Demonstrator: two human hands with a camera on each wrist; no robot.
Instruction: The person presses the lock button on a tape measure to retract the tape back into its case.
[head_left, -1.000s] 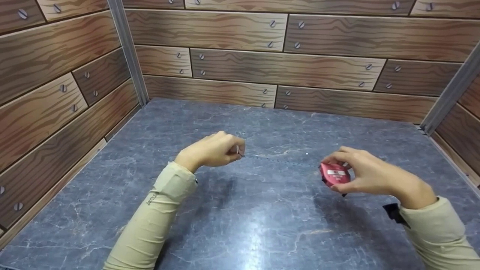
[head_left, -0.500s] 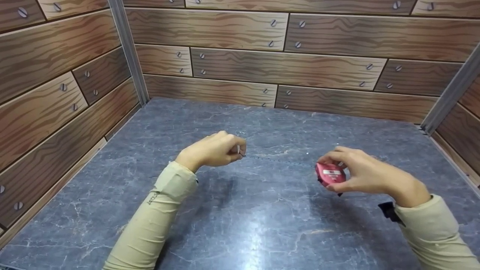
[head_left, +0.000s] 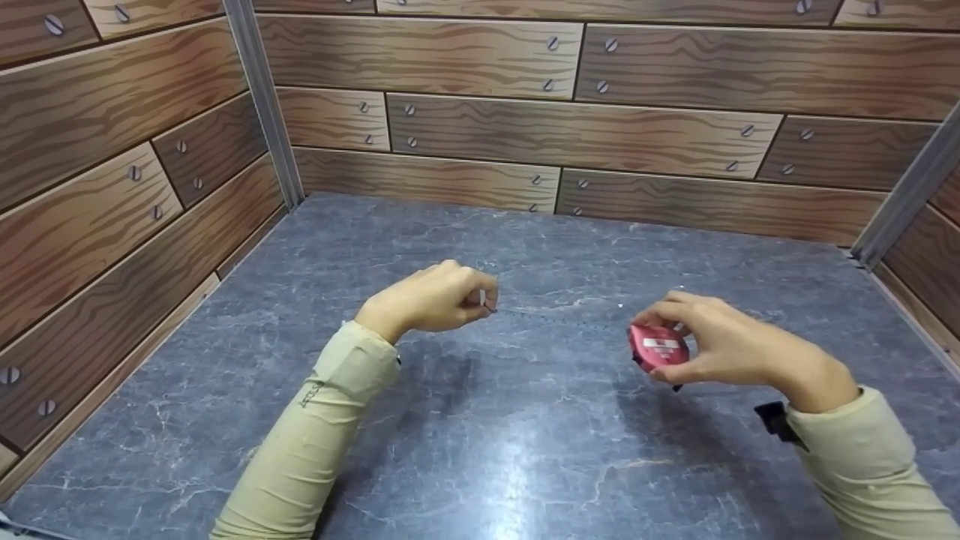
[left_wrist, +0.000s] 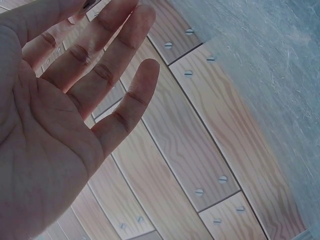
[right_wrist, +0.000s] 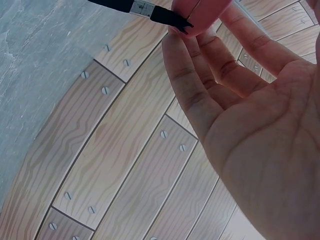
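My right hand (head_left: 742, 349) holds a pink tape measure (head_left: 660, 348) between thumb and fingers, above the table. In the right wrist view, the pink case (right_wrist: 200, 15) sits at the fingertips, with a black wrist strap (right_wrist: 162, 14) hanging from it. A thin dark strip of tape (head_left: 559, 319) stretches from the case to my left hand (head_left: 427, 298). The thumb and index finger of that hand pinch its end, the other fingers loosely bent. In the left wrist view, a small dark tip (left_wrist: 89, 4) shows by the fingers at the top edge; the rest is cut off.
The blue-grey marbled tabletop (head_left: 420, 465) lies beneath both hands. Wood-print panels (head_left: 450, 127) wall it at the back and on both sides, with grey metal posts (head_left: 266, 105) at the back corners.
The right hand has moved slightly left with the tape measure, so the stretch of tape between the hands is a little shorter. The left hand stays almost in place; the head view shifted slightly.
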